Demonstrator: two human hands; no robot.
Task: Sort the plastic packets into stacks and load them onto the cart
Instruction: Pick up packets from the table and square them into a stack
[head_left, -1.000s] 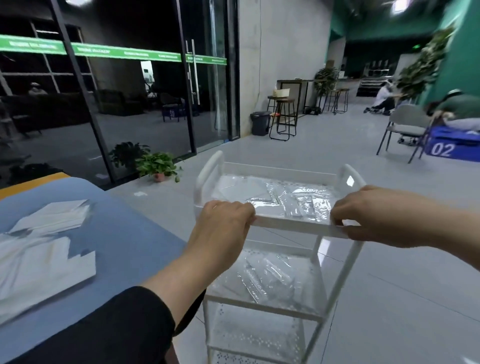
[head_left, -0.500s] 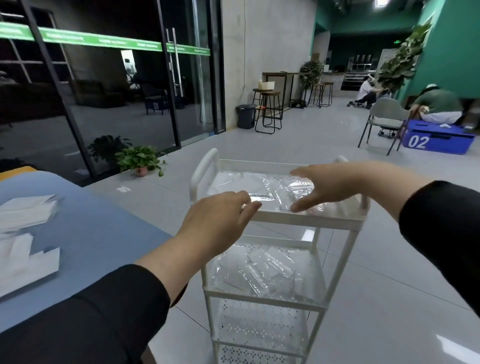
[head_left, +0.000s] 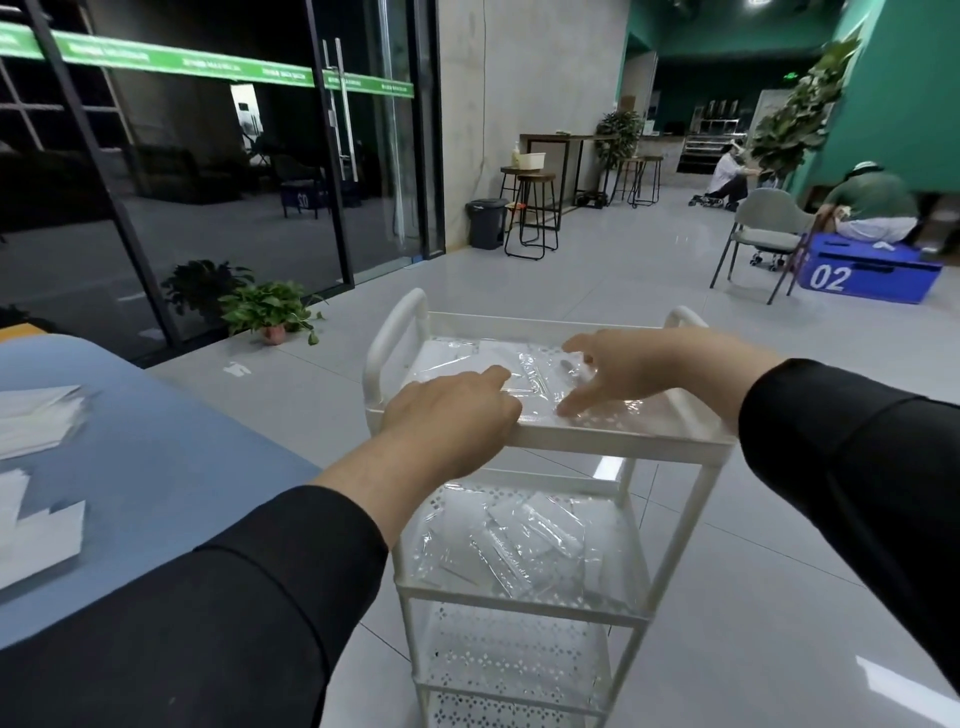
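Observation:
A white three-shelf cart (head_left: 613, 446) stands in front of me. Clear plastic packets (head_left: 524, 371) lie on its top shelf, and more clear packets (head_left: 524, 540) on the middle shelf. My left hand (head_left: 452, 415) rests over the near left rim of the top shelf with its fingers stretched onto the packets. My right hand (head_left: 634, 371) is spread over the packets on the top shelf, fingertips touching the plastic. White packets (head_left: 36, 415) lie on the blue table (head_left: 171, 467) at the left.
Glass doors (head_left: 363, 156) and potted plants (head_left: 270, 312) are at the left. A bin (head_left: 487, 223), stools (head_left: 535, 213), a grey chair (head_left: 763, 234) and a blue box marked 02 (head_left: 867, 273) stand farther off. People sit at the back right. The tiled floor stretches ahead.
Both hands left the cart's near rim and went onto the top shelf. My right hand moved left over the packets with fingers spread. The view shifted right.

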